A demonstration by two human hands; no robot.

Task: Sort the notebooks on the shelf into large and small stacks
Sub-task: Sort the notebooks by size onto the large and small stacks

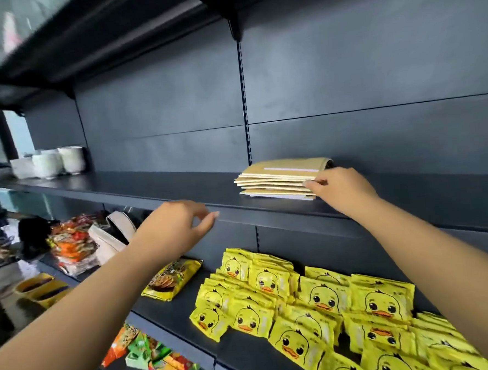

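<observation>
1. Notebooks (pixel 282 179) lying in one uneven kraft stack on upper shelf (pixel 157 187), right of centre, near front edge.
2. R hand (pixel 341 190) pinching stack's near-right corner w/ fingertips.
3. L hand (pixel 174 226) hovering loose, fingers relaxed, holding nothing.
4. Risk: corner-only grip lifting several at once, covers fanning, stack sliding off onto duck packets (pixel 324 303) below.

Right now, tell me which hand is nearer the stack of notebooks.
Right. The right hand touches the right edge of the notebook stack; the left hand hovers apart, lower and to its left, in front of the shelf edge.
</observation>
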